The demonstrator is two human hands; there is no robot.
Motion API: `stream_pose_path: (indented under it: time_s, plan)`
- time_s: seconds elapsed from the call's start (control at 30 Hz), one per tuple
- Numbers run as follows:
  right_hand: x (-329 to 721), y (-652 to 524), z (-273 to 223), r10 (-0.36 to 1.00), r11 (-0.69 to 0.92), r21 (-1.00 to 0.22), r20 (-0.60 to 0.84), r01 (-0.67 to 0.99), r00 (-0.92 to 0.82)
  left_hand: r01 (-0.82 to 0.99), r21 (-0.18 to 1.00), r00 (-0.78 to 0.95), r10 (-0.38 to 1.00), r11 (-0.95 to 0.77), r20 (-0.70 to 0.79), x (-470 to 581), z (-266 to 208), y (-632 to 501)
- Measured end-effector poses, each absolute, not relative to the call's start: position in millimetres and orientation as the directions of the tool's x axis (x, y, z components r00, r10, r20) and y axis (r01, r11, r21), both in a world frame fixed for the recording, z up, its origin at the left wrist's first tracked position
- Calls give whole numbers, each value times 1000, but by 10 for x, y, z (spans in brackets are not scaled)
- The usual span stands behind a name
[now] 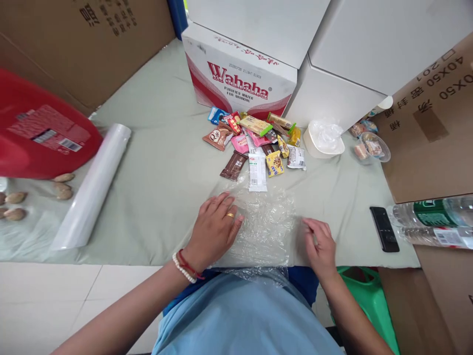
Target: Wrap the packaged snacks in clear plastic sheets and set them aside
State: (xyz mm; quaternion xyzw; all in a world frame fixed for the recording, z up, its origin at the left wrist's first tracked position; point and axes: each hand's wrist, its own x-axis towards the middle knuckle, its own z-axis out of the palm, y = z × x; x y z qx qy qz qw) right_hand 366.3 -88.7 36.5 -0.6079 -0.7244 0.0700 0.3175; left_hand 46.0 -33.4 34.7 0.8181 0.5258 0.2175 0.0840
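Observation:
A crinkled sheet of clear plastic film (264, 224) lies on the cloth-covered table in front of me and hangs over the near edge. My left hand (216, 224), with a ring and bracelets, rests flat on its left side, fingers stretched out. Just right of the film is my right hand (320, 244), its fingers loosely bent and the thumb apart, with nothing visible in it. Beyond the film sits a pile of wrapped snacks, among them a brown packet (234, 165), a white packet (257, 172) and a yellow cookie packet (274, 163).
A roll of plastic (98, 187) and a red container (40, 133) are at the left, near several brown nuts (63, 191). Behind the snacks stands a Wahaha carton (240, 74). Rightward are a white tub (324, 140), a phone (384, 229) and plastic bottles (436, 213).

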Motion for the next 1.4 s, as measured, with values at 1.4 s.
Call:
stream_pose_path:
  time_s: [1.4]
  plan:
    - [2547, 2235, 748, 859, 430, -212, 397, 878, -325, 893, 281, 336, 936, -351, 103, 346, 109, -56]
